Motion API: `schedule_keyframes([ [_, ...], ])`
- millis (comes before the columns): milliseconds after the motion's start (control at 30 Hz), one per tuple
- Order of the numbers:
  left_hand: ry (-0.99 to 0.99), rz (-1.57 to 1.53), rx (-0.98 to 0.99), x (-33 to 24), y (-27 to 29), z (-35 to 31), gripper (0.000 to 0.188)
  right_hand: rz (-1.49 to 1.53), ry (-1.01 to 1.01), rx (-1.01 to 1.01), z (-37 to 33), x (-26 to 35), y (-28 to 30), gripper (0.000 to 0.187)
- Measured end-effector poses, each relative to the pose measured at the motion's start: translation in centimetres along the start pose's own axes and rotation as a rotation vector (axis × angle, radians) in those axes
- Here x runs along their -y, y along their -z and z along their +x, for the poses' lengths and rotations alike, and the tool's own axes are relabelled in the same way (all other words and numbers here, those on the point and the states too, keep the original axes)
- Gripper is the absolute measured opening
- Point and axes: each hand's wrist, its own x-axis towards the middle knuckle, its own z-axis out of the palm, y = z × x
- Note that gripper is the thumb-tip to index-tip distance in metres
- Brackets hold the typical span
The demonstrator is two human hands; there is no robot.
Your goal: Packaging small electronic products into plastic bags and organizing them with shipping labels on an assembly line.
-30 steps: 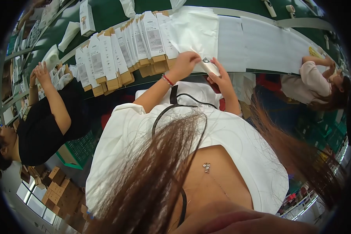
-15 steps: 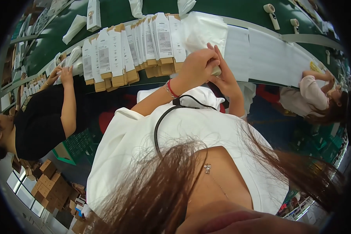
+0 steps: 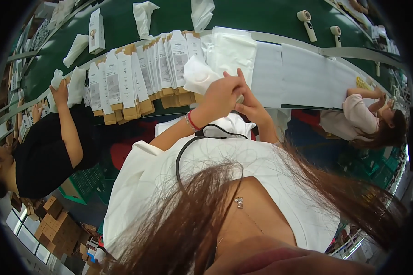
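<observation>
- While the left hand (image 3: 221, 98) curls round the white pouch (image 3: 199, 77), its grip narrow, the pouch stands out from the fingers at the right end of the cartons (image 3: 126, 78).
- Right of the cartons, the right hand (image 3: 253, 107) meets the left, fingers extended; whether its own grip bears any load, I cannot tell.
- The pouch shows a rounded bulge. I judge it light, its skin soft and slippery over something stiff and perhaps fragile; best held firmly round its narrow part, sparing the bulge.
- Beside the cartons, rightward, lie bags (image 3: 231, 51), then pale sheets (image 3: 303, 73).
- Beyond the cartons, far right on the green table (image 3: 261, 16), lie fans (image 3: 309, 31).
</observation>
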Motion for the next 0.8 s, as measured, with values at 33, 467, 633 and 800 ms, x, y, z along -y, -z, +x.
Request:
schedule_keyframes([
  [33, -0.075, 0.013, 0.068, -0.7, 0.1, -0.4, 0.005, -0.042, 0.042, -0.015, 0.2, 0.0, 0.2, 0.089],
  [467, -0.052, 0.502, 0.129, 2.3, 3.3, 1.9, 0.005, -0.075, -0.063, -0.058, 1.8, 2.6, 3.4, 0.089],
  [633, -0.043, 0.157, 0.013, 0.0, 2.0, 3.7, 0.004, -0.7, 0.053, 0.049, 3.4, 3.0, 3.8, 0.09],
  [800, 0.031, -0.173, 0.129, -2.1, -0.3, 3.6, 0.007, -0.573, 0.131, 0.031, 4.2, 3.0, 4.2, 0.093],
])
